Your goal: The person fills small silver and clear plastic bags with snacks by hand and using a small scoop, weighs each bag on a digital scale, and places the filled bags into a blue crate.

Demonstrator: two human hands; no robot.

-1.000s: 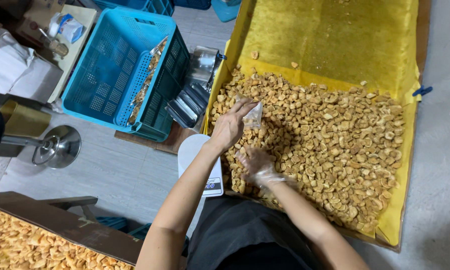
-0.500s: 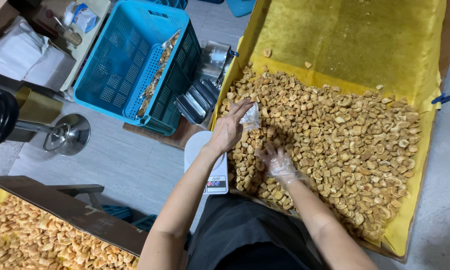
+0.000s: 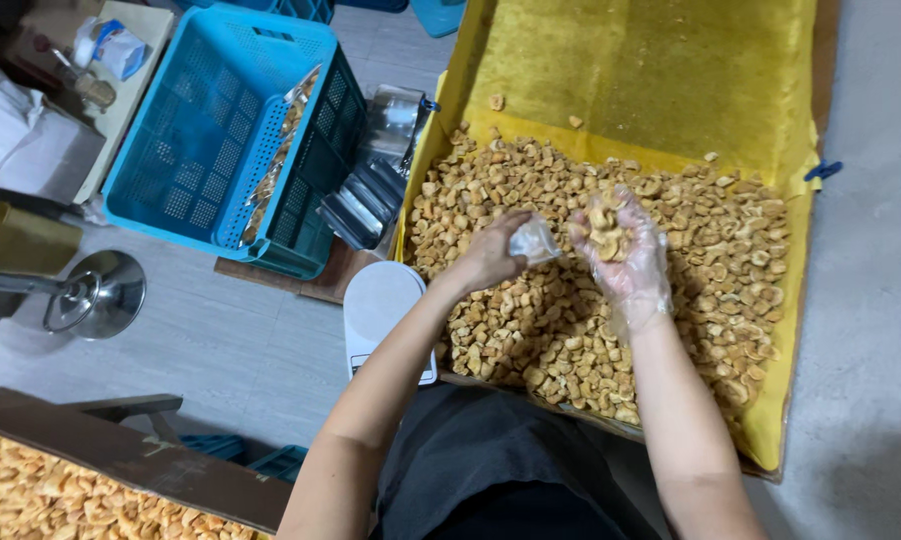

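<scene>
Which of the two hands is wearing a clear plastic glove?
The right hand, cupping a scoop of tan pieces over the yellow tray. The left hand is bare and pinches a small clear bag.

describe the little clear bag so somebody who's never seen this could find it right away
Start at the big yellow-lined tray heaped with tan dried pieces. Over the heap the person's two hands meet: the gloved right hand cups a scoop of pieces, the bare left hand pinches the small clear plastic bag. It is the only shiny, see-through thing above the heap.
</scene>
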